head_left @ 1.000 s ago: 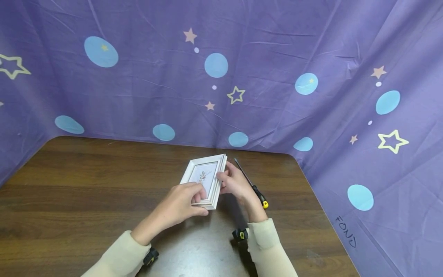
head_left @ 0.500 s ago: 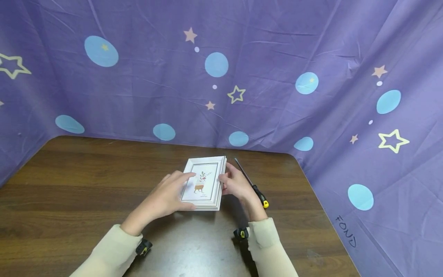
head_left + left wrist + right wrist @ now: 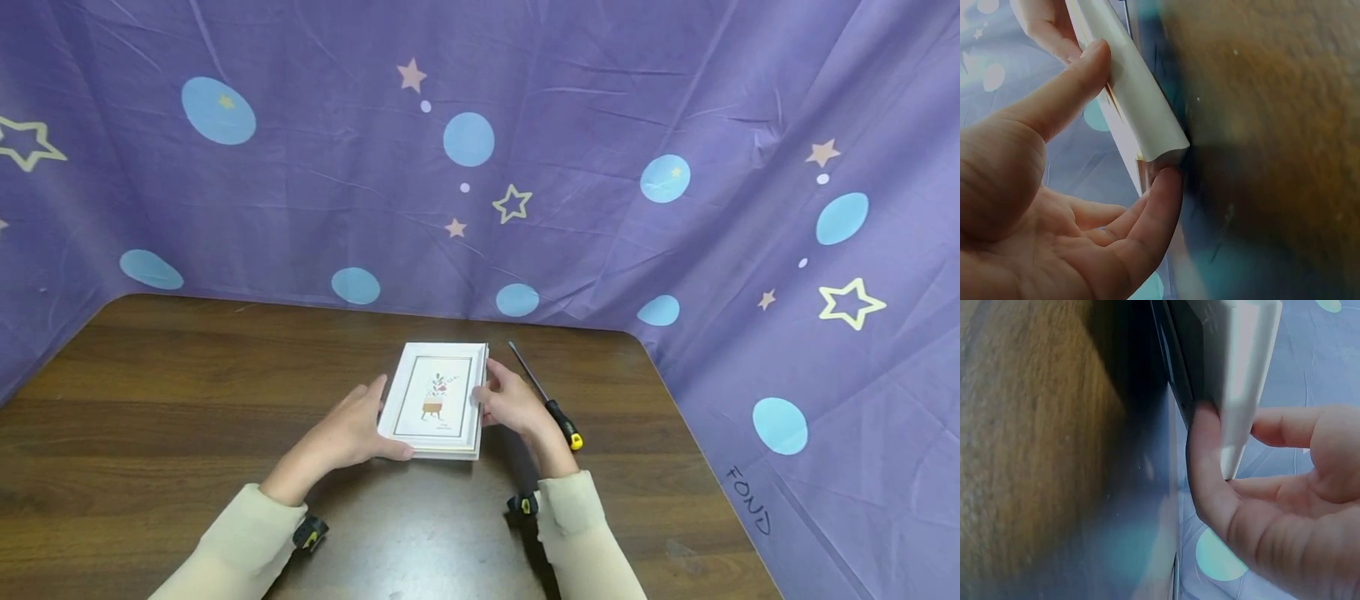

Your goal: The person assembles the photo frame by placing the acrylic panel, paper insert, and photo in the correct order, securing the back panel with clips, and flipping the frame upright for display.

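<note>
A white picture frame (image 3: 435, 448) faces up in the middle of the head view, showing a printed plant in a brown pot. My left hand (image 3: 345, 433) holds its near-left corner, thumb along the near edge. In the left wrist view, a fingertip touches the corner of the frame (image 3: 1138, 94) from below. My right hand (image 3: 517, 404) grips the right side, its thumb on the upper edge. In the right wrist view, a finger curls under the frame (image 3: 1250, 369) at its dark back, which stands slightly off the tabletop.
A screwdriver (image 3: 557, 412) with a black and yellow handle lies just right of my right hand on the brown wooden table (image 3: 187, 400). A purple curtain (image 3: 337, 167) with stars and blue dots hangs behind the table and along its sides.
The picture frame has turned from a tilt to lie flatter and lower. My left hand has slid left off its picture to the near-left corner. The right hand keeps its hold.
</note>
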Tool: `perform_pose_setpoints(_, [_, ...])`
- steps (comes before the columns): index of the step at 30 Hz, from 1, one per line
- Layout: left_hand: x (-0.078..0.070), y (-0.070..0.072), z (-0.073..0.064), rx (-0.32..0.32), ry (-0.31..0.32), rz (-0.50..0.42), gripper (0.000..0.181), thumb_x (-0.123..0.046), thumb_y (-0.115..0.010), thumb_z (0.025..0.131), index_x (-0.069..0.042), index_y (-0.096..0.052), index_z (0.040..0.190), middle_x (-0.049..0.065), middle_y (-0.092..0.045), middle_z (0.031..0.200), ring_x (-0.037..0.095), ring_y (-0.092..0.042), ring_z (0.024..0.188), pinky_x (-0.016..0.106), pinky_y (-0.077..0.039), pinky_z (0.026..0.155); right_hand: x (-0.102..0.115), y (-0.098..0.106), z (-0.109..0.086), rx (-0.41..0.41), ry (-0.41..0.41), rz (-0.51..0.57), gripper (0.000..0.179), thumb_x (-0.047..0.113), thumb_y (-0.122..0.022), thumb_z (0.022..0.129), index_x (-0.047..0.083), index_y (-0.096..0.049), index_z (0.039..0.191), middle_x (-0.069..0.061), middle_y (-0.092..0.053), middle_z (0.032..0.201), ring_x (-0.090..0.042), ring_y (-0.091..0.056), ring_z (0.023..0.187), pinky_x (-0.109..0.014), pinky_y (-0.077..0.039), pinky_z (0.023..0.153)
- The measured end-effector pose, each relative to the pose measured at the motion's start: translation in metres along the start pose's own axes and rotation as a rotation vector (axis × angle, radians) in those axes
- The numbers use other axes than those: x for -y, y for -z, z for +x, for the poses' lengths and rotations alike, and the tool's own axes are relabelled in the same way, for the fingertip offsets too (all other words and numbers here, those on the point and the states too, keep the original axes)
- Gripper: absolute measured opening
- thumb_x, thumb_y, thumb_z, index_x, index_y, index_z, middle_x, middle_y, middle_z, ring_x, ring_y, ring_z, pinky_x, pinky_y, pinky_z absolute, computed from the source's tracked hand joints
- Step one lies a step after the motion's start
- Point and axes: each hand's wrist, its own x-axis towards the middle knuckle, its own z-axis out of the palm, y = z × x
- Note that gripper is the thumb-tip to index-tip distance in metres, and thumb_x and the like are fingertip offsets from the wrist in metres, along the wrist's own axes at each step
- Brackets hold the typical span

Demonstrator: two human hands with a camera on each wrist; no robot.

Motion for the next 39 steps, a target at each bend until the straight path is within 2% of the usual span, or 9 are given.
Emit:
perform_pose_setpoints(3, [0.0, 0.0, 0.0, 0.01, 0.016, 0.016, 0.128, -0.044, -0.099, 0.069, 0.014, -0.029, 0.159, 0.04, -0.042, 0.153, 0.054, -0.046, 0.138, 0.07, -0.04, 0.113, -0.001, 0.0, 0.0, 0.016, -0.005, -0.04, 0.074, 0.012, -0.062, 0.101, 0.0, -0.028, 0.166, -0.018, -0.06, 0.111, -0.022, -0.07, 0.077, -0.041, -0.066, 0.072])
perform_pose_setpoints(7, [0.001, 0.001, 0.002, 0.013, 0.006, 0.031, 0.113, -0.045, -0.099, 0.068, 0.013, -0.046, 0.149, 0.034, -0.054, 0.141, 0.046, -0.054, 0.128, 0.067, -0.046, 0.108, -0.002, -0.001, 0.0, 0.042, -0.002, -0.048, 0.074, 0.009, -0.061, 0.1, -0.001, -0.027, 0.166, -0.019, -0.061, 0.109, -0.021, -0.069, 0.073, -0.041, -0.066, 0.071])
perform_pose_setpoints(10, [0.002, 0.001, 0.002, 0.016, 0.011, 0.038, 0.107, -0.045, -0.1, 0.068, 0.014, -0.052, 0.143, 0.03, -0.06, 0.133, 0.041, -0.058, 0.12, 0.065, -0.049, 0.105, -0.004, -0.001, 0.0, 0.058, 0.0, -0.046, 0.073, 0.007, -0.061, 0.1, -0.002, -0.028, 0.165, -0.019, -0.062, 0.11, -0.021, -0.069, 0.072, -0.04, -0.066, 0.07])
perform_pose_setpoints(14, [0.004, -0.001, 0.003, 0.012, 0.028, 0.05, 0.104, -0.045, -0.101, 0.066, 0.014, -0.055, 0.139, 0.027, -0.061, 0.128, 0.039, -0.059, 0.116, 0.063, -0.051, 0.104, -0.007, -0.002, -0.001, 0.056, 0.004, -0.059, 0.065, 0.005, -0.062, 0.1, -0.007, -0.036, 0.159, -0.019, -0.061, 0.108, -0.021, -0.069, 0.074, -0.04, -0.066, 0.07])
perform_pose_setpoints(18, [0.004, -0.002, 0.003, 0.004, 0.038, 0.048, 0.101, -0.045, -0.101, 0.066, 0.012, -0.056, 0.137, 0.025, -0.062, 0.127, 0.038, -0.06, 0.116, 0.063, -0.051, 0.104, -0.009, -0.003, -0.001, 0.05, 0.017, -0.105, 0.058, 0.004, -0.064, 0.098, -0.011, -0.044, 0.151, -0.02, -0.063, 0.114, -0.022, -0.069, 0.078, -0.039, -0.066, 0.071])
perform_pose_setpoints(23, [0.004, -0.003, 0.004, -0.007, 0.027, 0.033, 0.089, -0.042, -0.102, 0.065, 0.007, -0.062, 0.128, 0.022, -0.064, 0.123, 0.037, -0.06, 0.115, 0.063, -0.051, 0.102, -0.009, -0.002, -0.001, 0.064, 0.034, -0.178, 0.058, 0.005, -0.066, 0.098, -0.007, -0.048, 0.152, -0.021, -0.065, 0.125, -0.022, -0.071, 0.085, -0.037, -0.065, 0.075])
perform_pose_setpoints(33, [0.005, -0.006, 0.004, -0.025, 0.026, 0.034, 0.085, -0.038, -0.102, 0.065, 0.007, -0.063, 0.125, 0.024, -0.063, 0.124, 0.039, -0.059, 0.116, 0.064, -0.05, 0.103, -0.011, -0.004, 0.001, 0.109, 0.097, -0.237, 0.056, -0.001, -0.064, 0.097, -0.009, -0.05, 0.151, -0.025, -0.064, 0.124, -0.025, -0.069, 0.095, -0.035, -0.066, 0.077])
perform_pose_setpoints(36, [0.005, -0.006, 0.003, -0.025, 0.036, 0.029, 0.087, -0.037, -0.102, 0.066, 0.009, -0.061, 0.127, 0.025, -0.062, 0.125, 0.039, -0.059, 0.115, 0.063, -0.05, 0.104, -0.01, -0.005, 0.0, 0.094, 0.11, -0.324, 0.064, 0.002, -0.067, 0.095, -0.009, -0.046, 0.154, -0.026, -0.06, 0.13, -0.028, -0.067, 0.102, -0.039, -0.064, 0.085])
perform_pose_setpoints(39, [0.005, -0.004, 0.002, -0.028, 0.045, 0.026, 0.087, -0.036, -0.101, 0.067, 0.011, -0.059, 0.129, 0.026, -0.061, 0.126, 0.04, -0.058, 0.115, 0.063, -0.05, 0.104, -0.008, -0.005, -0.001, 0.082, 0.121, -0.411, 0.071, 0.006, -0.072, 0.094, -0.008, -0.043, 0.157, -0.026, -0.055, 0.138, -0.029, -0.06, 0.11, -0.043, -0.057, 0.097])
